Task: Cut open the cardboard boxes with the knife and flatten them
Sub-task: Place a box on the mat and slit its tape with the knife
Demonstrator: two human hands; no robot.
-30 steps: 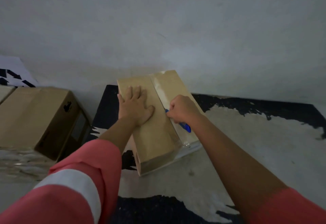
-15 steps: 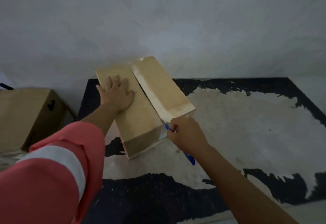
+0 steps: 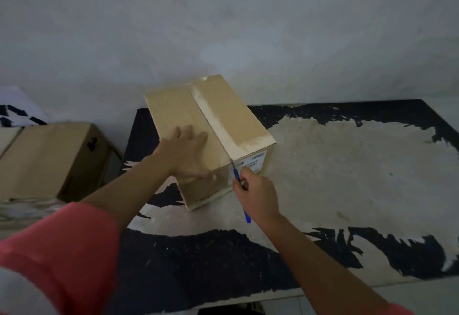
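The box (image 3: 231,116) stands on the desk (image 3: 347,165) toward its 10 o'clock corner, taped along the top seam. The left hand (image 3: 185,152) lies flat on the top flap, fingers straight, at 9 o'clock of the seam. The right hand (image 3: 255,196) grips the knife (image 3: 236,174), its tip at the near top edge where the tape folds over. The cardboard looks stiff but light and likely to slide, so pressing down on the top suits it. The tape is the soft line to cut. A second box (image 3: 49,155) sits at 9 o'clock.
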